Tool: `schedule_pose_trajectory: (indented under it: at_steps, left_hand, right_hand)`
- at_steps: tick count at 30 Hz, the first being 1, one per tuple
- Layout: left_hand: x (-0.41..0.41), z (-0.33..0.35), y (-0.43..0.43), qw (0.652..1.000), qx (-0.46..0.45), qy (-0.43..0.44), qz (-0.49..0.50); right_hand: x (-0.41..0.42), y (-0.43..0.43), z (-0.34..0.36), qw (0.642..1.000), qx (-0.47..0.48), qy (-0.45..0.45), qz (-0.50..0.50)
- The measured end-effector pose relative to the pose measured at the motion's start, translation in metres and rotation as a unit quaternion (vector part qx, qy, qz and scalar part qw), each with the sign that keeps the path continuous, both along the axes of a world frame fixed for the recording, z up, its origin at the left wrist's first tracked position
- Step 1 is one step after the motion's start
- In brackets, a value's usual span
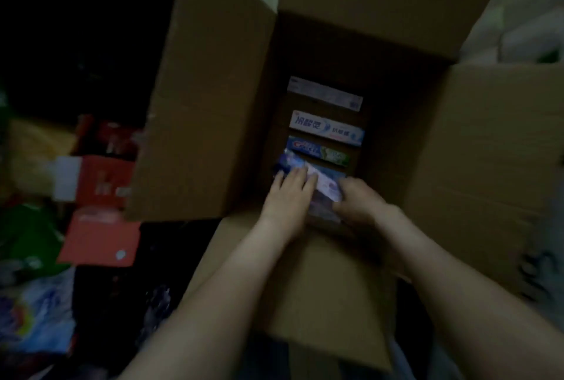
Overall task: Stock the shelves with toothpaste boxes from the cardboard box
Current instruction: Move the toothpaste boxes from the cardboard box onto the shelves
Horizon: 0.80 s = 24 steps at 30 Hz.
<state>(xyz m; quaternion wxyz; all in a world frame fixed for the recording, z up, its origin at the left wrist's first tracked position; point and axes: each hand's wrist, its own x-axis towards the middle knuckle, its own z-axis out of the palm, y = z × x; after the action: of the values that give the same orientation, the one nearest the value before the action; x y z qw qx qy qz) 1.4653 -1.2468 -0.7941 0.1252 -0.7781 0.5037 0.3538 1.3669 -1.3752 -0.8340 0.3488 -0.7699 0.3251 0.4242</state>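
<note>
Head view: both hands reached into the cardboard box (pixel 360 272) at frame centre.
Left hand (pixel 288 193) and right hand (pixel 360 199) were clamped on the nearest toothpaste box (pixel 323 182); light, stiff, best held by its ends.

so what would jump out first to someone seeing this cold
A big open cardboard box fills the middle, its flaps spread wide. Down inside, toothpaste boxes lie in a row, and the left hand and right hand are both on the nearest, bluish pack. Red cartons sit off to the left in the dim clutter.
</note>
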Motion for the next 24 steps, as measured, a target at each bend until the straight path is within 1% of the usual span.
schedule_pose_trajectory:
  at_steps: [1, 3, 5, 9, 12, 13, 15, 17, 21, 24]
  left_hand:
    - [0.004, 0.027, 0.007, 0.998, -0.027, -0.039, -0.036]
    - [0.013, 0.089, 0.021, 0.983, -0.094, -0.13, -0.087]
    - [0.028, 0.149, 0.033, 0.973, -0.097, -0.169, -0.126]
    - [0.059, 0.282, 0.059, 0.967, -0.158, -0.178, -0.093]
    - [0.075, 0.365, 0.093, 0.96, -0.206, -0.177, -0.062]
    - [0.08, 0.388, 0.107, 0.956, -0.218, -0.191, -0.046]
    - [0.086, 0.423, 0.138, 0.947, -0.223, -0.231, -0.005]
    - [0.084, 0.454, 0.173, 0.943, -0.215, -0.249, 0.042]
    - [0.076, 0.499, 0.249, 0.932, -0.192, -0.267, 0.149]
    - [0.064, 0.52, 0.311, 0.905, -0.191, -0.274, 0.263]
  right_hand:
    - [0.004, -0.002, 0.038, 0.999, 0.023, -0.032, -0.008]
    - [0.017, -0.006, 0.116, 0.994, 0.066, -0.083, 0.013]
    - [0.034, -0.009, 0.195, 0.987, 0.106, -0.107, 0.056]
    - [0.064, 0.007, 0.336, 0.977, 0.13, -0.145, 0.091]
    - [0.082, 0.025, 0.419, 0.967, 0.099, -0.194, 0.13]
    - [0.089, 0.032, 0.443, 0.963, 0.084, -0.21, 0.146]
    - [0.103, 0.049, 0.482, 0.953, 0.066, -0.227, 0.188]
    - [0.114, 0.074, 0.51, 0.936, 0.051, -0.248, 0.245]
    - [0.141, 0.142, 0.544, 0.88, 0.002, -0.292, 0.375]
    - [0.167, 0.199, 0.564, 0.832, -0.008, -0.318, 0.456]
